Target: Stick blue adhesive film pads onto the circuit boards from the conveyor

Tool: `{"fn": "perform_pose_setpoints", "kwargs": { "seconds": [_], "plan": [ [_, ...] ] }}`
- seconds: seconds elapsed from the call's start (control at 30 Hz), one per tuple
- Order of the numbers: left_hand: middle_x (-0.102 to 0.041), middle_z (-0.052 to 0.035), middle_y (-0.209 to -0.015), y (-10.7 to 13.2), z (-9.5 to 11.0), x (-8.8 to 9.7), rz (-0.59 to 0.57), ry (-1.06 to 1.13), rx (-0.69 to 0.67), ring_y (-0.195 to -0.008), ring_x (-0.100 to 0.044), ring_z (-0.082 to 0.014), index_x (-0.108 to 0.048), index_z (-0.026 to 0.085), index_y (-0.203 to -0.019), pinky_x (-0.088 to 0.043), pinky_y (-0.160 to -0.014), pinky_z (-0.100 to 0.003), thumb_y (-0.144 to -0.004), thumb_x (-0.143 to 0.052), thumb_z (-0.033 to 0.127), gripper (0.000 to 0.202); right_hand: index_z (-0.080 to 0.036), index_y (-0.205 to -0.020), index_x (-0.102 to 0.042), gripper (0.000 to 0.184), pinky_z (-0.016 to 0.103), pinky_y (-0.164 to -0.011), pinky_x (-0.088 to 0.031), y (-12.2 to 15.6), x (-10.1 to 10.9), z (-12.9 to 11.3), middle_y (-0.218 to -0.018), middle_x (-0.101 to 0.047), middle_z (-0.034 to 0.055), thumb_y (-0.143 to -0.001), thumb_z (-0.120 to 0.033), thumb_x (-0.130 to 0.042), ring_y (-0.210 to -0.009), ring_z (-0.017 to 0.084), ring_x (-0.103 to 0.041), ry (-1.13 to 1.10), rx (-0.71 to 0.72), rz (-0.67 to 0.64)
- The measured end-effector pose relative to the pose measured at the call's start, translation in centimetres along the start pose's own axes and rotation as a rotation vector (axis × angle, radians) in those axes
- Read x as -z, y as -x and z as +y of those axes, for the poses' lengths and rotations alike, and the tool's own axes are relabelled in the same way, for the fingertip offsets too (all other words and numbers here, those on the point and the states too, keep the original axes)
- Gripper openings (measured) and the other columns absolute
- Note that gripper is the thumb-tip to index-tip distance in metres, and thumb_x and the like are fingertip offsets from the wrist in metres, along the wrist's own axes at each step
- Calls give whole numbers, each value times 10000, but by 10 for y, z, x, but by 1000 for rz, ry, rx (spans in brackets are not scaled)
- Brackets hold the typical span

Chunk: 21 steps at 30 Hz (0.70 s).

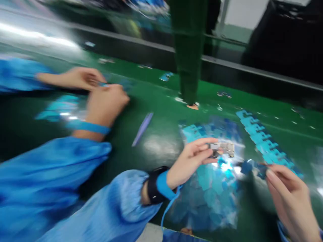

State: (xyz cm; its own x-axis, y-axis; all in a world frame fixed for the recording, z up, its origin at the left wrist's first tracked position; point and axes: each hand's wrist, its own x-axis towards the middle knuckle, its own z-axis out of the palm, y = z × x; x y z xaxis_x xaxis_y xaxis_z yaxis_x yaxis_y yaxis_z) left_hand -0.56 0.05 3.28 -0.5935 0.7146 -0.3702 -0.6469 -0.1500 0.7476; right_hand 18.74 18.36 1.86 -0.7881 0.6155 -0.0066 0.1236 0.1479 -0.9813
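My left hand [193,158], wearing a blue wrist strap, pinches a small circuit board [228,149] with metal parts by its left end. Below and behind it lies a clear plastic bag [212,201] full of light-blue pieces. At the right, the thumb and fingers of my right hand [290,191] close on a small dark-blue piece [261,169], blurred, that looks like film. That piece is apart from the board. Beyond my right hand runs a slanting row of overlapping light-blue pieces [264,137].
A purple stick [142,129] lies left of the bag. Farther left are a co-worker's hands [103,97], with another bag of blue pieces [60,109] beside them. A green post [189,50] stands at the table's back. Small parts [224,94] lie along the far edge.
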Motion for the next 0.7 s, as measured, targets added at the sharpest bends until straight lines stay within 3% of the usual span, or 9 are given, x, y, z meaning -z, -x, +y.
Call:
{"fn": "perform_pose_setpoints", "kwargs": {
  "seconds": [0.07, 0.2, 0.47, 0.6, 0.7],
  "plan": [
    [-773, -69, -983, 1, 2, 2, -51, -6, 43, -991, -703, -230, -695, 170, -1087, -577, -810, -295, -789, -694, 178, 299, -239, -790, -697, 105, 211, -561, -535, -9, -12, -22, -765, -683, 21, -753, -311, -765, -684, 142, -652, -76, -132, 118],
    [-769, -60, -1039, 5, 1, 0, -128, -55, 106, -994, -707, -224, -686, 193, -1126, -594, -785, -276, -807, -669, 151, 323, -221, -722, -711, 123, 203, -590, -538, -23, -33, -37, -726, -691, 10, -712, -309, -796, -663, 119, -637, -90, -212, 114],
    [-790, -29, -879, 15, 1, -6, -183, -239, 127, -926, -730, -266, -725, 228, -1100, -573, -867, -389, -741, -696, 107, 380, -258, -788, -733, 50, 227, -658, -561, -20, -40, -42, -799, -739, 1, -752, -263, -769, -724, 128, -674, -14, -175, 15],
    [-788, -8, -891, 17, -1, -3, -219, -234, 87, -799, -749, -219, -720, 271, -1123, -599, -781, -344, -771, -646, 87, 404, -262, -768, -739, 80, 203, -597, -559, -20, -44, -47, -747, -730, -21, -735, -198, -773, -654, 112, -664, 21, -142, 18],
    [-788, -1, -896, 17, -4, -2, -199, -250, 62, -805, -748, -213, -721, 281, -1124, -601, -768, -325, -759, -646, 71, 428, -267, -760, -741, 101, 179, -560, -545, -19, -45, -50, -698, -713, -39, -732, -175, -770, -592, 88, -634, 42, -133, 9]
  ]
}}
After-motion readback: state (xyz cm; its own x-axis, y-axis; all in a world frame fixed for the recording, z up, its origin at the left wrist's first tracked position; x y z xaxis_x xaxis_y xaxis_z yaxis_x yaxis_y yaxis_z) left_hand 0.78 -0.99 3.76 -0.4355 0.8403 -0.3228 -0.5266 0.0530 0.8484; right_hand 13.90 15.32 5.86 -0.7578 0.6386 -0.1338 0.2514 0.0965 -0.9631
